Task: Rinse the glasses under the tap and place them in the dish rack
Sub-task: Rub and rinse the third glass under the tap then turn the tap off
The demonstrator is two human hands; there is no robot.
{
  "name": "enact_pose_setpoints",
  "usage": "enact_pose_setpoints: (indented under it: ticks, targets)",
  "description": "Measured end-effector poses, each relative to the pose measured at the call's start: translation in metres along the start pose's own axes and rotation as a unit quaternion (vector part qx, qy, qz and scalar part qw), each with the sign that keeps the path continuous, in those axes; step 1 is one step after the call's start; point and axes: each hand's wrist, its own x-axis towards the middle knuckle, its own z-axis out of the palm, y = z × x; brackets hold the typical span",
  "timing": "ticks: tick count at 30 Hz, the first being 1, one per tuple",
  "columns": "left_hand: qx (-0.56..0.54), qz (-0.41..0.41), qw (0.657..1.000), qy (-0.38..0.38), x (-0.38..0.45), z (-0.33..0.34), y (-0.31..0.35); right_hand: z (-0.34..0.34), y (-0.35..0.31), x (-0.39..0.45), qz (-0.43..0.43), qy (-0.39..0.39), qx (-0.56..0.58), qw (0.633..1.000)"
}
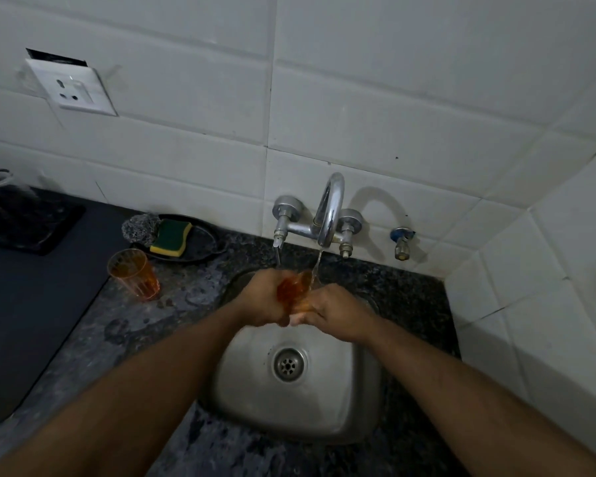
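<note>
At the centre of the frame both hands hold 1 translucent orange glass [291,291] over the square steel sink [327,404]; the left hand [262,299] curls round its base end, the right hand [334,313] grips the rim end; a thin stream from the curved chrome tap [330,208] falls onto the glass; a 2nd ribbed orange glass [134,274] stands upright left of centre on the speckled granite table [172,321]; behind it a dark oval tray [203,247] carries a yellow-green sponge [171,237] and a steel wool scrubber [139,228]; glossy white tiles [358,115] fill the upper frame.
</note>
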Motion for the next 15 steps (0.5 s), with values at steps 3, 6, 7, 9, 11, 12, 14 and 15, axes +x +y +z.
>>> enact_pose_setpoints:
  ticks: [3,6,7,9,11,12,14,15]
  targets:
    - [-0.038,-0.082,0.978,-0.189,0.003,-0.016,-0.003,-0.008,0.006,0.004,-0.003,-0.08,-0.092,0.993]
    - [0.015,-0.015,1.0,-0.012,0.007,-0.003,-0.005,-0.006,0.002,0.011,0.004,-0.002,-0.011,1.0]
    - [0.028,0.014,0.998,0.058,0.007,0.005,-0.006,-0.004,0.0,0.011,0.014,0.021,0.022,0.999]
    - [0.023,0.043,0.994,0.103,0.006,0.011,-0.006,-0.003,0.002,0.009,0.027,0.022,0.031,0.999]
    - [0.006,-0.011,0.999,-0.03,0.005,0.001,-0.006,-0.008,0.005,0.008,-0.002,-0.042,-0.038,0.998]
    - [0.003,-0.047,0.99,-0.132,0.007,-0.005,-0.009,-0.011,0.007,0.009,-0.023,-0.078,-0.085,0.993]
    - [-0.017,-0.078,0.976,-0.201,0.01,-0.007,-0.014,-0.013,0.011,0.012,-0.033,-0.106,-0.123,0.986]
    - [-0.023,-0.073,0.984,-0.159,0.011,-0.003,-0.014,-0.012,0.011,0.013,-0.016,-0.089,-0.111,0.99]
